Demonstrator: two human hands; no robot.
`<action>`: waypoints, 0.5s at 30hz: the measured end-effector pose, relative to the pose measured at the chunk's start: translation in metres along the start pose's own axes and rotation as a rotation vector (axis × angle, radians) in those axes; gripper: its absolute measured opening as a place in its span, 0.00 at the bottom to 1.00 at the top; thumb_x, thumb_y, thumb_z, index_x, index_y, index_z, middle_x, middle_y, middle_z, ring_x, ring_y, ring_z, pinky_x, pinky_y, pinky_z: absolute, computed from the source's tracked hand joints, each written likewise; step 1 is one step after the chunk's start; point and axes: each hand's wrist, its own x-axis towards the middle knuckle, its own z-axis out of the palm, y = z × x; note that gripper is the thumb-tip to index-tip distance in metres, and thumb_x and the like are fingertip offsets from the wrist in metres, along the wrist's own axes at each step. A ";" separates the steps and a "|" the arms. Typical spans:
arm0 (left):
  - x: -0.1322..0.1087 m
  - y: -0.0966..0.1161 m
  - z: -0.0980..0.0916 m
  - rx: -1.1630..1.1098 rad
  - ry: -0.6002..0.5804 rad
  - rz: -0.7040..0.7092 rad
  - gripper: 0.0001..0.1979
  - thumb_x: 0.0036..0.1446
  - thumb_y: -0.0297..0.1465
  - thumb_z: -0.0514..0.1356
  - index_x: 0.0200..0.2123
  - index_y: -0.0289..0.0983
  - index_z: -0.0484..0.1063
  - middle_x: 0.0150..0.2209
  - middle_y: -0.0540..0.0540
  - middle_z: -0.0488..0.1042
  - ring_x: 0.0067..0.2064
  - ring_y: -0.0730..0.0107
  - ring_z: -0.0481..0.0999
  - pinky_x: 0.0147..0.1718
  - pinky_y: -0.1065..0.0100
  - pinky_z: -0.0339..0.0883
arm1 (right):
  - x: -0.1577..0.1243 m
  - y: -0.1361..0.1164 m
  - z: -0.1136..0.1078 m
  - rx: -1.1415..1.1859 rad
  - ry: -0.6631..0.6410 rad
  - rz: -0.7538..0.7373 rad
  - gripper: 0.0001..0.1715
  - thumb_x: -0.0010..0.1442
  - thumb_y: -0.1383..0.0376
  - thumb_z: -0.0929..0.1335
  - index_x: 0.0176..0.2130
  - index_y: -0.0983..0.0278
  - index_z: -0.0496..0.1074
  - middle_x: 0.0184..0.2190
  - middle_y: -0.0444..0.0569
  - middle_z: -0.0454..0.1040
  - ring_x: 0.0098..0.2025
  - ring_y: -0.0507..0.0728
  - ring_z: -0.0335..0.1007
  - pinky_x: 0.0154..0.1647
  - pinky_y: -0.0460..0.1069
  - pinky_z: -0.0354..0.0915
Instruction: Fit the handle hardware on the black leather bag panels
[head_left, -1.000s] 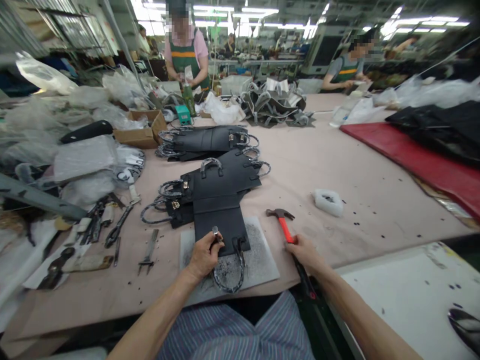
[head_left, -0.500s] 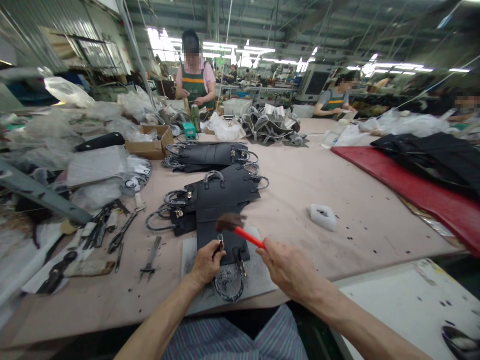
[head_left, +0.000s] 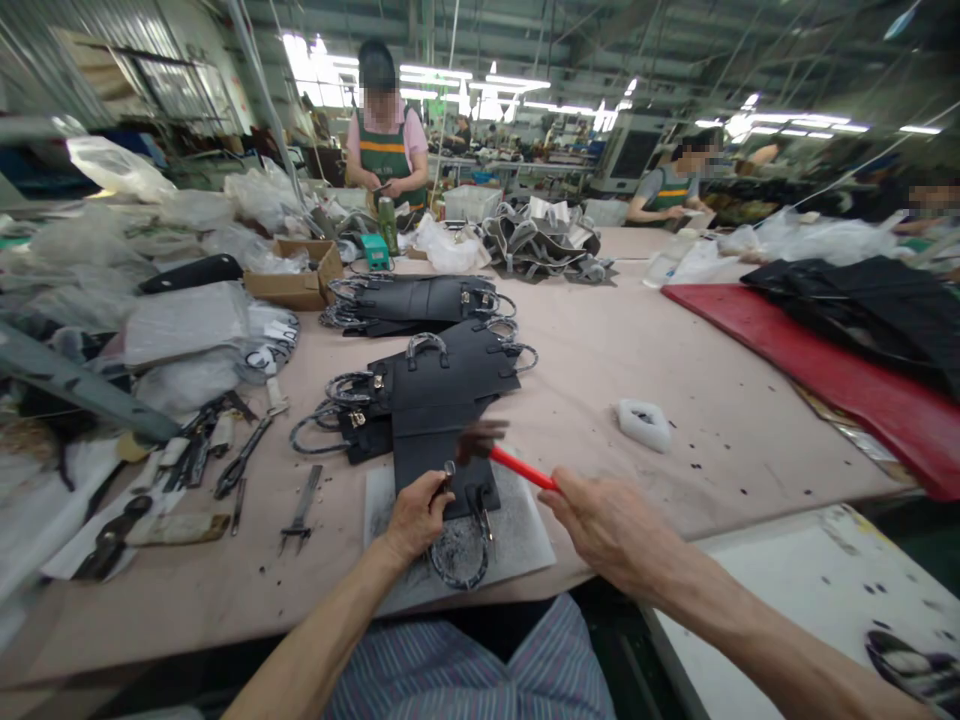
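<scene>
My right hand (head_left: 600, 515) is closed round the red handle of a hammer (head_left: 525, 469). The dark hammer head hangs in the air just right of a small metal punch (head_left: 449, 468). My left hand (head_left: 416, 515) grips that punch, which stands roughly upright over a black bag panel (head_left: 424, 450); its lower end is hidden by my fingers. The panel's near end lies on a pale, speckled board (head_left: 534, 540) and carries a wrapped loop handle (head_left: 459, 583). More black bag pieces (head_left: 442, 368) with handles and metal fittings are stacked behind it.
Pliers (head_left: 244, 460), a fork-like tool (head_left: 301, 510) and another hammer (head_left: 112, 535) lie to the left. A white ring-shaped block (head_left: 643, 426) sits on the right. Plastic-wrapped goods (head_left: 184, 325) and a red sheet (head_left: 810, 370) flank the table. A co-worker (head_left: 386, 140) stands across it.
My right hand and the hammer have shifted right, away from the punch. The left hand still grips the punch, nearly in place. The whole view has tilted slightly.
</scene>
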 end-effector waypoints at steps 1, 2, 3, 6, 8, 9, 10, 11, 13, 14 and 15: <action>0.000 0.000 0.000 -0.003 0.002 -0.002 0.04 0.60 0.27 0.58 0.38 0.40 0.73 0.34 0.48 0.79 0.36 0.67 0.79 0.39 0.68 0.72 | 0.001 0.011 0.001 0.022 -0.011 0.047 0.19 0.68 0.50 0.60 0.30 0.58 0.64 0.19 0.44 0.66 0.21 0.54 0.55 0.25 0.50 0.46; 0.000 0.000 -0.001 -0.010 0.004 -0.004 0.04 0.60 0.27 0.58 0.38 0.40 0.72 0.34 0.48 0.79 0.36 0.66 0.79 0.39 0.67 0.72 | 0.003 0.022 0.002 0.057 -0.005 0.097 0.19 0.68 0.50 0.60 0.30 0.58 0.63 0.21 0.44 0.67 0.22 0.54 0.58 0.26 0.50 0.48; 0.000 -0.001 -0.001 -0.017 0.004 -0.004 0.04 0.60 0.27 0.58 0.37 0.40 0.72 0.34 0.48 0.78 0.37 0.66 0.79 0.39 0.67 0.72 | 0.005 0.035 0.005 0.094 0.011 0.155 0.20 0.69 0.51 0.59 0.30 0.58 0.63 0.21 0.44 0.67 0.23 0.54 0.60 0.26 0.49 0.50; -0.001 -0.002 -0.002 -0.035 -0.004 -0.001 0.03 0.61 0.27 0.58 0.37 0.39 0.72 0.34 0.49 0.78 0.37 0.67 0.79 0.40 0.68 0.72 | 0.010 0.078 0.028 0.117 -0.014 0.358 0.21 0.70 0.56 0.57 0.27 0.59 0.63 0.20 0.43 0.66 0.24 0.54 0.63 0.27 0.48 0.55; -0.001 -0.002 -0.002 -0.033 -0.009 0.002 0.03 0.61 0.27 0.58 0.38 0.39 0.72 0.35 0.49 0.78 0.38 0.67 0.79 0.40 0.68 0.71 | 0.011 0.106 0.050 0.052 -0.025 0.465 0.22 0.70 0.59 0.58 0.26 0.60 0.64 0.20 0.44 0.65 0.25 0.55 0.65 0.28 0.48 0.57; -0.002 -0.002 -0.002 -0.026 -0.011 0.004 0.04 0.61 0.28 0.58 0.39 0.39 0.72 0.35 0.48 0.78 0.38 0.67 0.79 0.41 0.68 0.71 | 0.011 0.118 0.061 0.020 -0.022 0.500 0.21 0.70 0.60 0.58 0.26 0.61 0.65 0.20 0.45 0.66 0.27 0.55 0.67 0.30 0.48 0.59; -0.002 -0.002 -0.003 -0.017 -0.012 0.006 0.04 0.62 0.28 0.58 0.39 0.39 0.72 0.36 0.48 0.78 0.38 0.67 0.79 0.41 0.67 0.71 | 0.010 0.128 0.070 -0.006 -0.018 0.521 0.20 0.70 0.61 0.58 0.28 0.62 0.67 0.22 0.47 0.68 0.29 0.57 0.69 0.32 0.49 0.60; -0.002 -0.002 -0.003 -0.006 -0.015 0.006 0.04 0.62 0.28 0.58 0.40 0.39 0.72 0.36 0.48 0.78 0.39 0.67 0.79 0.41 0.67 0.71 | 0.010 0.134 0.078 -0.023 -0.008 0.535 0.19 0.70 0.61 0.59 0.31 0.63 0.70 0.25 0.50 0.71 0.32 0.59 0.70 0.34 0.50 0.62; -0.002 -0.002 -0.004 0.016 -0.025 -0.003 0.04 0.63 0.30 0.59 0.41 0.39 0.72 0.37 0.48 0.78 0.39 0.66 0.79 0.42 0.67 0.72 | 0.010 0.136 0.091 -0.046 0.025 0.541 0.16 0.70 0.61 0.60 0.42 0.67 0.73 0.37 0.58 0.76 0.42 0.62 0.72 0.43 0.54 0.64; -0.002 -0.002 -0.005 0.025 -0.033 -0.009 0.04 0.63 0.31 0.59 0.41 0.39 0.72 0.37 0.47 0.78 0.39 0.66 0.79 0.42 0.66 0.72 | 0.012 0.131 0.096 -0.059 0.061 0.500 0.16 0.69 0.61 0.61 0.48 0.67 0.72 0.45 0.62 0.75 0.48 0.64 0.71 0.48 0.56 0.64; -0.001 -0.001 -0.006 0.029 -0.042 -0.015 0.06 0.64 0.32 0.59 0.42 0.39 0.73 0.37 0.47 0.78 0.40 0.66 0.79 0.43 0.66 0.72 | 0.014 0.123 0.101 -0.071 0.106 0.422 0.18 0.69 0.62 0.62 0.53 0.68 0.70 0.52 0.64 0.73 0.53 0.66 0.69 0.53 0.58 0.62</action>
